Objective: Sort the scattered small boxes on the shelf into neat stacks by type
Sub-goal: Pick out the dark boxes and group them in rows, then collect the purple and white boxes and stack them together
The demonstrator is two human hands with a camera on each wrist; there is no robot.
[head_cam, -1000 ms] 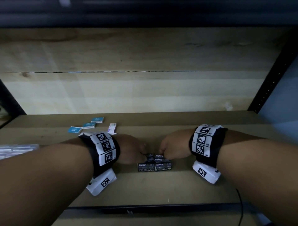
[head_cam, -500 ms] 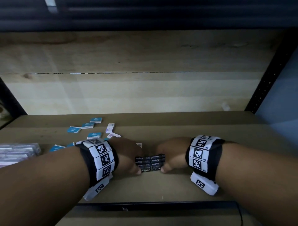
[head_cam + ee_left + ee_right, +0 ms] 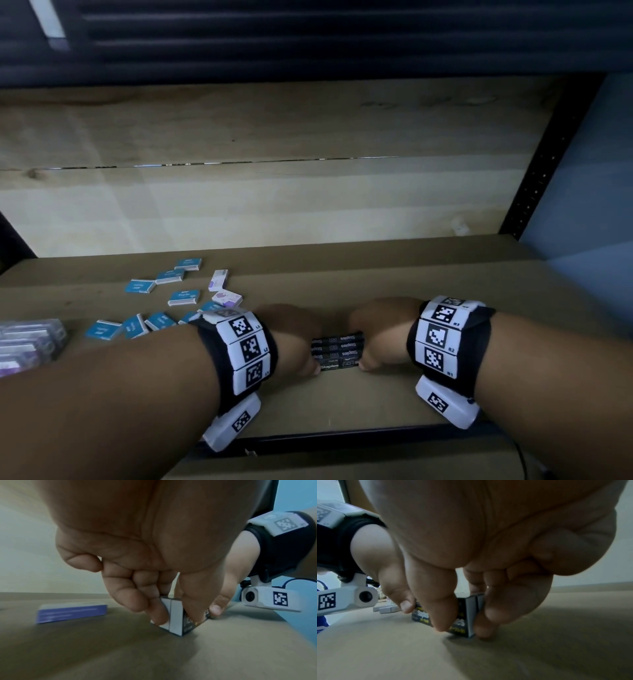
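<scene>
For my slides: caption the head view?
Both hands squeeze black staple boxes together on the shelf; blue boxes lie scattered.

A small block of black staple boxes [image 3: 337,353], printed "Staples" in white with yellow lettering, stands on the brown shelf [image 3: 376,404] near its front edge, the boxes pressed side by side with grey-white ends showing. Behind it to my left, blue boxes [image 3: 139,286] lie scattered flat at mixed angles. Two white-and-purple boxes [image 3: 226,297] lie among them. Clear-wrapped purple packs [image 3: 24,342] sit at the far left.
</scene>
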